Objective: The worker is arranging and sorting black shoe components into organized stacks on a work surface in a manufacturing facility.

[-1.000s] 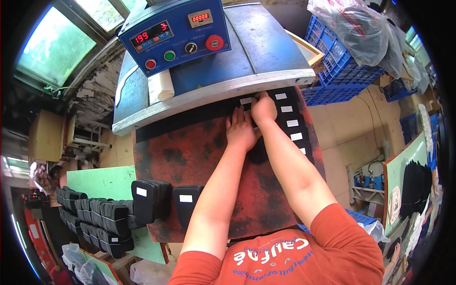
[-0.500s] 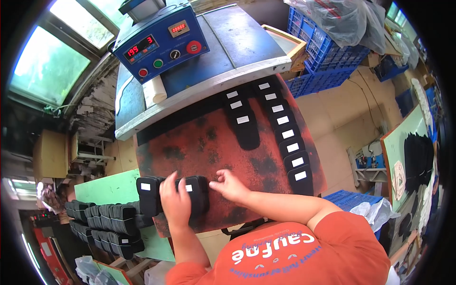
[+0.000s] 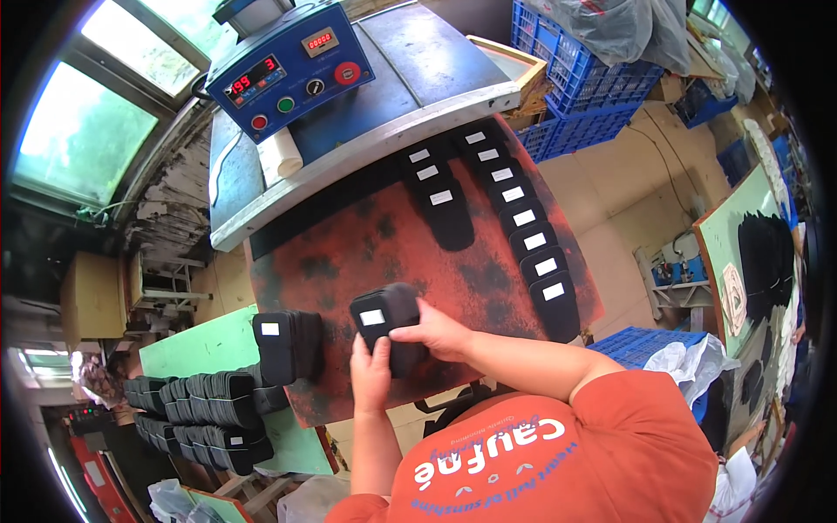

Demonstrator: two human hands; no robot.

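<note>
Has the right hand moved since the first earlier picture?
Yes: the right hand has moved away from the blue machine's front edge, down the picture.

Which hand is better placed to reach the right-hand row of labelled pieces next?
Probably the right hand: it holds the black stack at its right side, nearer that row. The left hand, on the stack's near left side, is farther away.

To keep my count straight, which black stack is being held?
The white-labelled stack between the left hand and right hand; the similar stack to its left and the bundles beyond are untouched.
</note>
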